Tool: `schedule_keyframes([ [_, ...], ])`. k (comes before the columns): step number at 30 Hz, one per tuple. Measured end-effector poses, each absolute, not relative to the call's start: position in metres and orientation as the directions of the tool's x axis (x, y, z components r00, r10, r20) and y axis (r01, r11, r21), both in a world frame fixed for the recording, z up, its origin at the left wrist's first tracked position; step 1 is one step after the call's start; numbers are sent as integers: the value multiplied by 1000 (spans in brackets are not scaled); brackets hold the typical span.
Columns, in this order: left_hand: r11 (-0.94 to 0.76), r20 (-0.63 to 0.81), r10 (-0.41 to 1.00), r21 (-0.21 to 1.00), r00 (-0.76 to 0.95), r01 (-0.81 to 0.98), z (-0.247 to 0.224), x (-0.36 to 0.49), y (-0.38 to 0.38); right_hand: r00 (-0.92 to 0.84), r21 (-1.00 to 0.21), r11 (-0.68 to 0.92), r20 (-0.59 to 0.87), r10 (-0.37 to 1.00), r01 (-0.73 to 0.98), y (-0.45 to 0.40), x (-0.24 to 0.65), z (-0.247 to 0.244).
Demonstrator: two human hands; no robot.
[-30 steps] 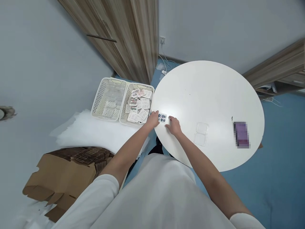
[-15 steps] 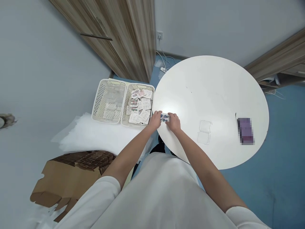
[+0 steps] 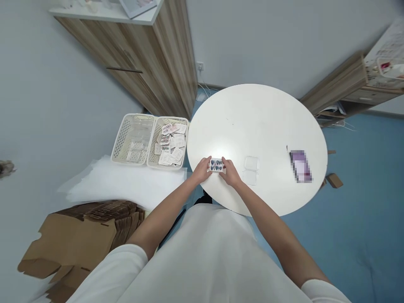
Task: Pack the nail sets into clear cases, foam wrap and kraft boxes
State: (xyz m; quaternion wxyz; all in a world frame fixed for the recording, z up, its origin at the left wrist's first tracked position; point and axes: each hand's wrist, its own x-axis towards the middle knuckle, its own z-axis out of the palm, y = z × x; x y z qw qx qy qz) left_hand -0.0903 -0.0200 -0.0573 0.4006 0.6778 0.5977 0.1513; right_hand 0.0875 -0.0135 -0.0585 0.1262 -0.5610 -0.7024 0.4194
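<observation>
A small white card of dark blue press-on nails (image 3: pixel 216 165), set in two rows, is held level over the near left part of the round table. My left hand (image 3: pixel 202 170) pinches its left edge. With its fingers closed on the opposite edge, my right hand (image 3: pixel 230 171) grips the same card. To the right of that hand, a clear plastic case (image 3: pixel 251 170) lies unfolded on the table, its two halves flat. Whether the card touches the table cannot be made out.
The white round table (image 3: pixel 252 113) has a purple, pixelated object (image 3: pixel 301 166) at its right. Left of it stand a basket of nail cards (image 3: pixel 151 147) and a basket of clear cases (image 3: pixel 118 145). White sheets (image 3: pixel 126 185) and folded cardboard boxes (image 3: pixel 75 240) lie nearer me.
The view has shifted, so the table and baskets appear further left. Both hands still hold the nail card, which now faces up more fully, with its two rows plainer to see.
</observation>
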Motion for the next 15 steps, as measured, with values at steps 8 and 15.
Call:
schedule_keyframes([
  [8,-123,-261,874,698,410,706,-57,-5,-43,-263,-703,-17,-289,920,711,-58,185,-55],
  [15,-173,-308,861,571,405,802,-64,52,-40,-241,-699,-10,-260,935,715,-60,246,-72],
])
